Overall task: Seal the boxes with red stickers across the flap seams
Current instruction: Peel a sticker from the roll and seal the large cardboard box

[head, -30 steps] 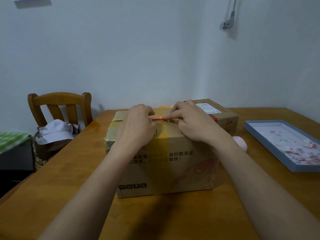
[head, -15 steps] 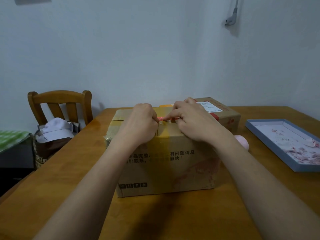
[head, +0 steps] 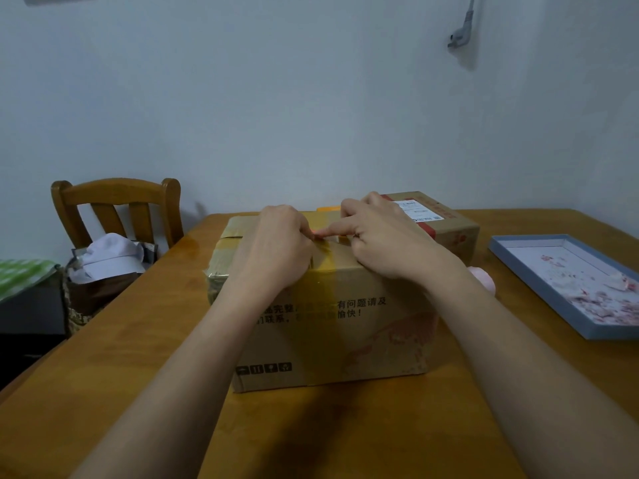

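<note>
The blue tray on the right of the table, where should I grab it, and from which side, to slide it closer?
Probably the tray's near long wall, approached from its left with the right hand. The tray lies flat and shallow, angled on the table, and that raised rim faces the box side with bare wood beside it. Pinch over the wall, thumb outside; the inside holds pinkish scraps.

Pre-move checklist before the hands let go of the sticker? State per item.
1. Red sticker on top of the near box: ok.
2. Left hand at sticker's left end: ok.
3. Right hand forefinger pressing the sticker: ok.
4. Sticker crosses the flap seam: cannot tell, hands cover it.
5. Sticker flat, no wrinkles: cannot tell.
6. Box flat on table: ok.
</note>
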Demonstrator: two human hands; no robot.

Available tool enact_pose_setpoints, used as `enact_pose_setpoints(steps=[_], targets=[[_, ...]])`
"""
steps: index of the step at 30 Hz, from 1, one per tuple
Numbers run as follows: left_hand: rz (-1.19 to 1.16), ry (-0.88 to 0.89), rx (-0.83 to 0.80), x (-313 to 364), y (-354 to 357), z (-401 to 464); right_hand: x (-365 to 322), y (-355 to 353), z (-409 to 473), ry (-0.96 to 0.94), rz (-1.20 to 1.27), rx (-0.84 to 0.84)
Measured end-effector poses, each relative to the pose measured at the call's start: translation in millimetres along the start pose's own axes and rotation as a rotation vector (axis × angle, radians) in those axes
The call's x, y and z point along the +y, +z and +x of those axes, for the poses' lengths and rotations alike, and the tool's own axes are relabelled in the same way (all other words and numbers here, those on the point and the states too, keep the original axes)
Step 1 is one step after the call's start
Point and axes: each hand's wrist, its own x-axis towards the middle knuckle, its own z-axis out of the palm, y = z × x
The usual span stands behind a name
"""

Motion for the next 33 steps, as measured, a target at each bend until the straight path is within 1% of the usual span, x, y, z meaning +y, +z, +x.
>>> enact_pose_setpoints(steps=[3, 6, 9, 14, 18, 22, 27, 30, 33], targets=[[0.022, 0.001, -0.001, 0, 1, 0, 0, 2, 2, 0.009, -0.006, -0.005], [0.094, -0.002, -0.021, -3, 4, 3, 0, 4, 2, 0.005, -0.014, 0.016], [0.116, -0.018, -0.022, -5, 7, 4, 0, 4, 2, 0.018, -0.006, 0.043], [0.108, -0.056, 0.035, -8, 13, 7, 6, 11, 4, 0.084, -0.014, 0.125], [0.066, -0.064, 0.005, -7, 13, 10, 7, 12, 5, 0.087, -0.026, 0.137], [0.045, -0.097, 0.020, -4, 10, 9, 7, 9, 3, 0.087, -0.025, 0.161], [0.044, -0.064, 0.042, -4, 13, 7, 8, 8, -1, 0.112, -0.052, 0.208], [0.038, -0.089, 0.003, -1, 9, 7, 9, 10, 0, 0.148, -0.054, 0.221], [0.021, -0.098, -0.083, -1, 3, 14, 9, 10, 1, 0.170, -0.058, 0.208]])
